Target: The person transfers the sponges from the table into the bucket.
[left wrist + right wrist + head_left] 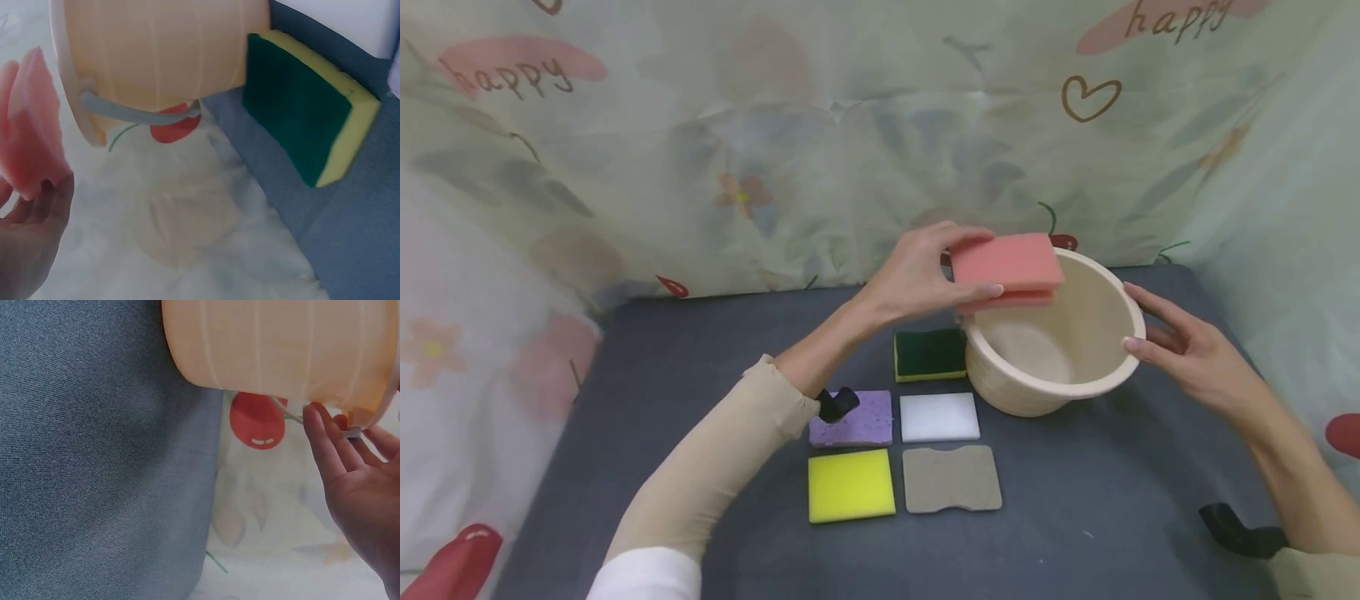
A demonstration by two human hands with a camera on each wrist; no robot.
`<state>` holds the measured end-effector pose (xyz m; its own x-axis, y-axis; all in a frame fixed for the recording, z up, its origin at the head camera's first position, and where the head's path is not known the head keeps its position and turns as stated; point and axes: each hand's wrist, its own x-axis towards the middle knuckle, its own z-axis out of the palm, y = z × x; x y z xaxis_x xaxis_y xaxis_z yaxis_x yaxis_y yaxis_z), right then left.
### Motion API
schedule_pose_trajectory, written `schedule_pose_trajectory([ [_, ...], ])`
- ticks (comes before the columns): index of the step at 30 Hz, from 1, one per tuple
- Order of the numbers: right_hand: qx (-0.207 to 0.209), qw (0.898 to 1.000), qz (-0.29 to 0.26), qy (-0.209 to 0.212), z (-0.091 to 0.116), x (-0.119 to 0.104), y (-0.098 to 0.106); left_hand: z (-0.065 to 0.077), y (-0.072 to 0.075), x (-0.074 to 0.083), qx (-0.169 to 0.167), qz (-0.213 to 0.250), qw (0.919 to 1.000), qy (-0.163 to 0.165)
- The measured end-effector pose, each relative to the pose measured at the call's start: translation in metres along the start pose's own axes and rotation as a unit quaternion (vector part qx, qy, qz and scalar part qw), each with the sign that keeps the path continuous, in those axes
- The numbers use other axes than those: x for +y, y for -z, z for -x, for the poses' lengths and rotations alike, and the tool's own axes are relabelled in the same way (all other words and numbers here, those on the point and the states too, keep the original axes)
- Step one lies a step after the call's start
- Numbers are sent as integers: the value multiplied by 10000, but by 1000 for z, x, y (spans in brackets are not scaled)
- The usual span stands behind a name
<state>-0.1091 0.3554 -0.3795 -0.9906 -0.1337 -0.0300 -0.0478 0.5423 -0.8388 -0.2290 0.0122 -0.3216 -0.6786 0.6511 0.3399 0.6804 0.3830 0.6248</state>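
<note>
My left hand [925,271] pinches a pink sponge [1006,260] that shows as two layers, thumb on the near side and fingers behind. It hangs over the left part of the mouth of a cream ribbed bucket [1026,396]. In the left wrist view the pink sponge [34,125] sits beside the bucket's rim, and a grey handle [134,114] runs along the bucket's side. My right hand [1187,342] holds the bucket's right rim, thumb at the edge. From the right wrist view, the fingers [325,440] lie against the outer wall near the rim.
Left of the bucket lies a green and yellow scouring sponge [930,354]. Nearer are a purple sponge [865,421], a white sponge [940,417], a yellow sponge [852,486] and a grey notched sponge [952,479]. A printed curtain [842,183] borders the dark table [737,325].
</note>
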Motion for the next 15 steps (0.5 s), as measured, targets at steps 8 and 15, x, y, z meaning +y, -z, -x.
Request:
schedule_pose_trajectory([
  [8,83,9997,158,-170,-1,1,0,-11,-7,7,-170,-2,9996,214],
  [15,158,9994,291,-63,1,3,-1,-17,-16,9,-335,64,9991,261],
])
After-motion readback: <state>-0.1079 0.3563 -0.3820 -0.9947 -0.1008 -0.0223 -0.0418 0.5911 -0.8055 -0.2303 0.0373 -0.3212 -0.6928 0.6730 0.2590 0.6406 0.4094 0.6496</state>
